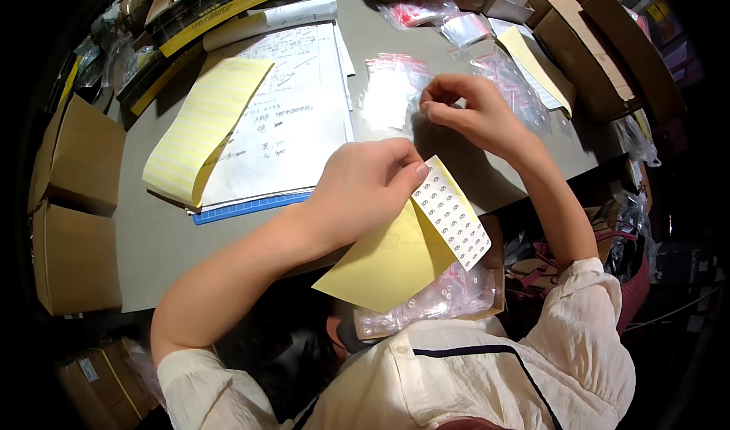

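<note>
My left hand [365, 183] pinches a sheet of small round white stickers [454, 221] by its upper edge, thumb on top. The sheet's yellow backing [384, 266] folds down below the hand. Further right and higher, my right hand [483, 114] is closed, thumb and fingertips brought together; anything between them is too small to make out. It hovers at the right side of a stack of clear zip bags [391, 92] with red seals. Beneath the sheet, a shallow box holds clear bags [433, 301] bearing small round stickers.
At the left lie handwritten papers [285, 137] on a blue board [247, 208], with a yellow-backed strip [209, 126] across them. Cardboard boxes [76, 202] line the table's left side; an open carton [585, 57] stands far right. More clear bags [509, 80] lie beyond my right hand.
</note>
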The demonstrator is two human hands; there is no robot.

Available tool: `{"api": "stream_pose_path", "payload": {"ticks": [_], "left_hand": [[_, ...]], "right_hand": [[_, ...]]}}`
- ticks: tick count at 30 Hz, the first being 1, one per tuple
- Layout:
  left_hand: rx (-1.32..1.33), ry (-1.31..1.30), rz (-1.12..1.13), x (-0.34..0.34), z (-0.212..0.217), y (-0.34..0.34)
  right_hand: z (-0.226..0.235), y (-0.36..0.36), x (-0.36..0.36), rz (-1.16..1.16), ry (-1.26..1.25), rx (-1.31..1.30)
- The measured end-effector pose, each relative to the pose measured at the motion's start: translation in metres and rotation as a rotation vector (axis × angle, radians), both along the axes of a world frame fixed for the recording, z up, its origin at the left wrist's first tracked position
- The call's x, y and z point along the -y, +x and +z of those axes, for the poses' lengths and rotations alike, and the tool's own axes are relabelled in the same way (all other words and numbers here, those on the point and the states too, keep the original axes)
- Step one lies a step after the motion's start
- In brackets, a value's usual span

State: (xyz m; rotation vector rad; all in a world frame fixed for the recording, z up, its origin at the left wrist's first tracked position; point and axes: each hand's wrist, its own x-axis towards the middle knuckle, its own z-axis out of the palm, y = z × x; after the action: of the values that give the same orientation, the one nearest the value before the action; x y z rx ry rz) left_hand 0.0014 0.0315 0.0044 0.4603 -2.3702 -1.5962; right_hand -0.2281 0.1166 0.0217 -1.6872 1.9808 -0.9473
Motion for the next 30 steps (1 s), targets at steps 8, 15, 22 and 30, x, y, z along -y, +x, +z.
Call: {"api": "stream_pose_path", "payload": {"ticks": [8, 15, 22, 30], "left_hand": [[-0.105, 0.008, 0.009, -0.001, -0.005, -0.001], [-0.135, 0.055, 0.028, 0.004, -0.012, -0.004], [-0.115, -0.028, -0.043, 0.001, -0.006, 0.001], [-0.159, -0.050, 0.015, -0.003, -0.008, 0.002]], "right_hand": [[0.016, -0.026, 0.014, -0.081, 0.318, -0.281], [0.030, -0.018, -0.038, -0.003, 0.230, 0.072], [0.000, -0.061, -0.052, -0.149, -0.249, -0.471], [-0.029, -0.114, -0.012, -0.192, 0.255, -0.749]]}}
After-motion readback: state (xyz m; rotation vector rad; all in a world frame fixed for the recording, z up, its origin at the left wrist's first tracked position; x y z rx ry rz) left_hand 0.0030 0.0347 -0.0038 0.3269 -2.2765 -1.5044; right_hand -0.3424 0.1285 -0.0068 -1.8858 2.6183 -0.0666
